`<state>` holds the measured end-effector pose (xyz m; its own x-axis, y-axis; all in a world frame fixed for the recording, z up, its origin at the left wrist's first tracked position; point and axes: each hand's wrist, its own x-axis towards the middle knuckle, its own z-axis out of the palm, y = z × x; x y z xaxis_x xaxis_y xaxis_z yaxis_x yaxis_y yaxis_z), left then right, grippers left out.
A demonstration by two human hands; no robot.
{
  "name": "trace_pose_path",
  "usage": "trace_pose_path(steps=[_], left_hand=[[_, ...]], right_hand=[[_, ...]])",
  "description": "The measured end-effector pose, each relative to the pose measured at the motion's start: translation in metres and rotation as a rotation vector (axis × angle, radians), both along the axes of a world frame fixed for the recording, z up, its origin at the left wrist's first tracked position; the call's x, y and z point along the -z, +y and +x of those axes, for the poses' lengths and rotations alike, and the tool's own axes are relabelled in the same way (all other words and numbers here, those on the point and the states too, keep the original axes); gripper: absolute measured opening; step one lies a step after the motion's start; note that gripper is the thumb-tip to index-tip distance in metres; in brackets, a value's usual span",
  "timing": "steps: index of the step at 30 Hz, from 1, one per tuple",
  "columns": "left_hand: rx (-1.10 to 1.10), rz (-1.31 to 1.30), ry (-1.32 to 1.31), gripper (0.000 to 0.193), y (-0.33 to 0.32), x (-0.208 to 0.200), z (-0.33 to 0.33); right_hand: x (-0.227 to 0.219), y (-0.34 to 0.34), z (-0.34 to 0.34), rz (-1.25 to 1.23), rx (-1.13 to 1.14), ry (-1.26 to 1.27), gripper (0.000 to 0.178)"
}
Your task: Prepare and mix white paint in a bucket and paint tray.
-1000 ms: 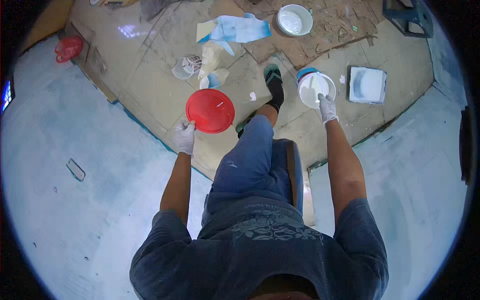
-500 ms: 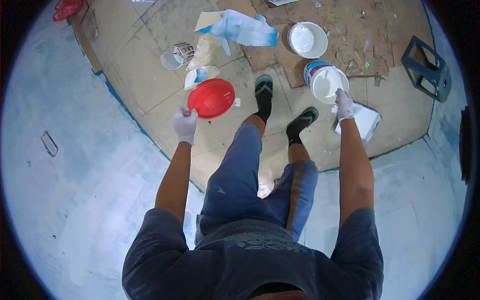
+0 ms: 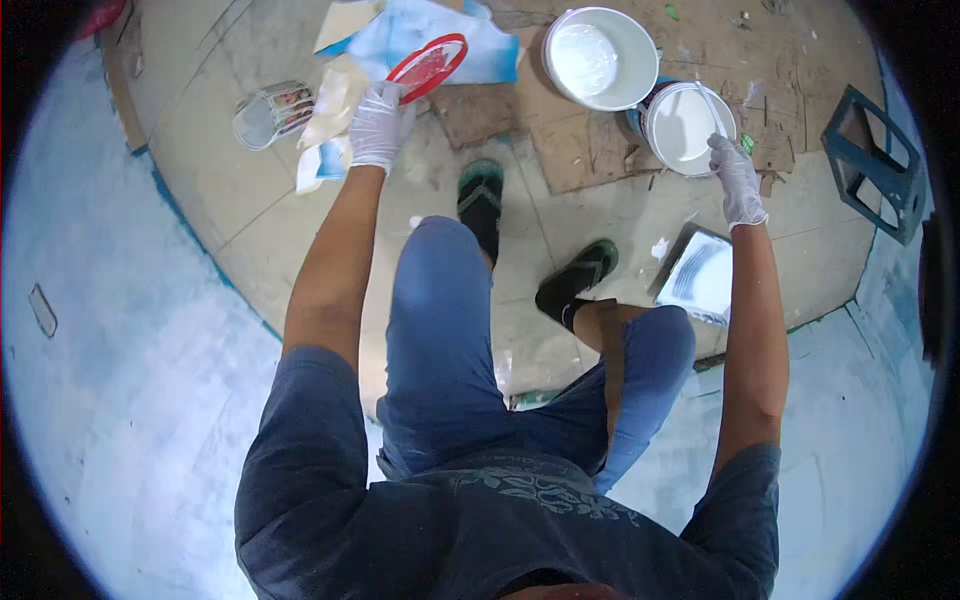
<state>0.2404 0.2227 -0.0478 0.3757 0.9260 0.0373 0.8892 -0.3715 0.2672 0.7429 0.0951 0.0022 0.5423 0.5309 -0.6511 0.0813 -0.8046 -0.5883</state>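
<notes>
My left hand (image 3: 379, 125), in a white glove, grips a round red lid (image 3: 428, 68) by its near edge. The lid is tilted, with whitish smears on its face. My right hand (image 3: 738, 180), also gloved, is closed at the near right rim of a white bucket (image 3: 683, 165). A thin pale strip (image 3: 711, 105), which looks like the bucket's handle, crosses the opening to my fingers. White stuff shows inside this bucket. Close beside it, at its upper left, stands a second white bucket (image 3: 641, 42) with a wet white layer inside.
Cardboard (image 3: 590, 165) with scraps covers part of the tiled floor. A white-smeared tray (image 3: 697, 285) lies near my right foot. A small tub (image 3: 262, 118) lies on its side, left of torn blue-and-cream paper (image 3: 385, 45). A dark stool (image 3: 868, 165) is at the right wall.
I have bent lower, with my knees more bent. My left hand moved the red lid away from me and tilted it. The bucket at my right hand moved farther out, beside the second bucket.
</notes>
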Motion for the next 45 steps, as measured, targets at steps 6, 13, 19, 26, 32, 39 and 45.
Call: trace_pose_path(steps=[6, 13, 19, 26, 32, 39, 45], left_hand=[[0.221, -0.009, 0.06, 0.017, 0.011, 0.098, 0.037], [-0.241, -0.951, -0.26, 0.025, 0.015, 0.179, 0.021], [0.011, -0.196, -0.015, 0.033, 0.025, 0.028, 0.093], [-0.137, -0.104, -0.516, 0.031, 0.034, -0.061, 0.156], [0.001, -0.169, -0.516, 0.033, -0.012, -0.106, 0.283], [0.162, -0.141, -0.455, 0.024, -0.055, -0.09, 0.316], [0.252, -0.148, -0.42, 0.017, -0.073, -0.069, 0.326]], right_hand=[[0.027, 0.002, 0.025, 0.052, -0.185, -0.029, 0.035], [0.004, -0.04, -0.006, 0.261, -0.76, -0.211, 0.045], [-0.022, -0.156, 0.067, 0.479, -0.399, -0.08, 0.037], [0.093, -0.396, 0.131, 0.318, 0.877, -0.4, 0.028], [0.22, -0.514, 0.099, -0.016, 1.47, -0.27, 0.039], [0.342, -0.571, 0.11, 0.588, 1.569, 0.152, 0.064], [0.317, -0.574, 0.1, 0.653, 1.577, 0.231, 0.067]])
